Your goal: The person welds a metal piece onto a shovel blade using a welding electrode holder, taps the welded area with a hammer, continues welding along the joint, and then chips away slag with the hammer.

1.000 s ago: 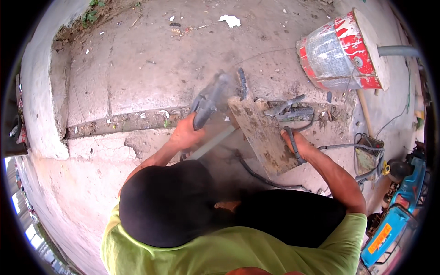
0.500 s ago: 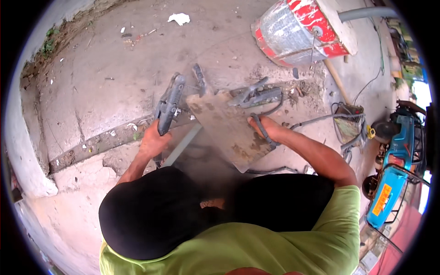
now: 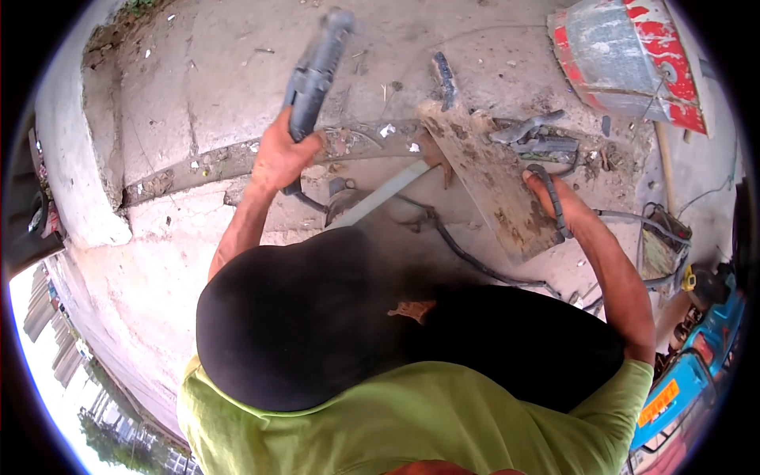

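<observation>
My left hand [image 3: 289,154] is closed around a long grey corded power tool [image 3: 314,83]; its far end is blurred. The tool is raised over the ground, apart from the plate, and a dark cord runs from below my grip. In my right hand [image 3: 558,198] is a bent grey bar at the near end of a flat, stained metal plate [image 3: 495,182]. The plate slants away to the left, and another grey ribbed bar [image 3: 445,81] shows at its far end. Between my hands, a pale-handled tool with a rusty head [image 3: 438,161] reaches out from beside my knee.
Grey metal pieces [image 3: 538,142] lie beyond the plate. A black cable [image 3: 467,257] crosses the ground before my knees. A red and silver bucket [image 3: 625,59] lies tipped at the far right, near a wooden handle [image 3: 666,162]. A blue machine [image 3: 685,368] stands right; a low wall [image 3: 75,158] edges the left.
My left hand has lifted the power tool up and away from the plate. The hazy dust near my knees has thinned. The view has shifted; my right hand keeps its grip on the plate's bar.
</observation>
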Motion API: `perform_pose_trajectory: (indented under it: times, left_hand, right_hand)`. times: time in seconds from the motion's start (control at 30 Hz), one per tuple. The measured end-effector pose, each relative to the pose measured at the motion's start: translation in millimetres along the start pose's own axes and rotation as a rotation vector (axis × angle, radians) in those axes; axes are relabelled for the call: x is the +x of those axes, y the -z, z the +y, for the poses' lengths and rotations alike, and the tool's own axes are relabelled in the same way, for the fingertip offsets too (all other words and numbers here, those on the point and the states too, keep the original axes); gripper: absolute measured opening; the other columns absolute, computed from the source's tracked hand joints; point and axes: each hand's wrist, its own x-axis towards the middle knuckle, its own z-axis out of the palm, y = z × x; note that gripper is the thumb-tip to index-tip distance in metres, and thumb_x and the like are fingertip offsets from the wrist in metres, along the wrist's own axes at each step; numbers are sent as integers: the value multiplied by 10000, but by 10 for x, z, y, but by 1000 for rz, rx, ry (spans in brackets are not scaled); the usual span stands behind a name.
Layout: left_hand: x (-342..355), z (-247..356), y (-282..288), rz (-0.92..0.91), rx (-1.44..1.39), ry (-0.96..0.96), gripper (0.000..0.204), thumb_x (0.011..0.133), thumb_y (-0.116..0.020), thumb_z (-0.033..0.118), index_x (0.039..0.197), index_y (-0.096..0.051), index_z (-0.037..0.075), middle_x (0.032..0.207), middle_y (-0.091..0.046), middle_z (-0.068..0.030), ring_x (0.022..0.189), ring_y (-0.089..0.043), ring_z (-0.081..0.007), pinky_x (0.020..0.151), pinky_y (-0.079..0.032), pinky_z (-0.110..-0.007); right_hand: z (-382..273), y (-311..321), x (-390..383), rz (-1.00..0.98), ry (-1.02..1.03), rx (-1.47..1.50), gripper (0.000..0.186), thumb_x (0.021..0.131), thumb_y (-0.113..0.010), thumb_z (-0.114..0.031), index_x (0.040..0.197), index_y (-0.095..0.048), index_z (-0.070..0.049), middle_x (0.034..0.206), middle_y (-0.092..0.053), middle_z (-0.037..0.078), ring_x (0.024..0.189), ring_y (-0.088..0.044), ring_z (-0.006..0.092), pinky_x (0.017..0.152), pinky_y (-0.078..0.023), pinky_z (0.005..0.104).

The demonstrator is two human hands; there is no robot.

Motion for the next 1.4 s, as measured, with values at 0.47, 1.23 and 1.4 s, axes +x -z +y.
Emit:
perform_pose_trajectory:
  times: [0.47,1.23,1.4]
  left_hand:
    - [344,-8,312,229,-530,-174,127,911,-647,83,963,-574,-7,690,-602,-72,550,-587,-169,537,-472,-301]
    - [118,147,-544,-248,288,-128,450,821,-730,266,1147,-569,1,921,-686,-282,887,-699,-443,797,-542,-478]
    - [59,186,-565,-208,216,-118,469,833,-741,280,1171,-566,6,901,-688,-281,883,-699,-455,787,-543,-486]
  right_hand:
    - [67,-36,46,-54,26,2,655,1073,-482,-490,1425,-527,60,1397,-614,189,1287,-527,238,1127,-373,360]
    - [46,-128,41,-76,89,22,545,1111,-411,-427,1404,-537,16,1256,-668,129,1130,-570,198,1015,-455,363]
    - [53,-176,18,-69,114,34,513,1113,-409,-396,1410,-538,2,1224,-688,118,1078,-622,228,974,-485,380]
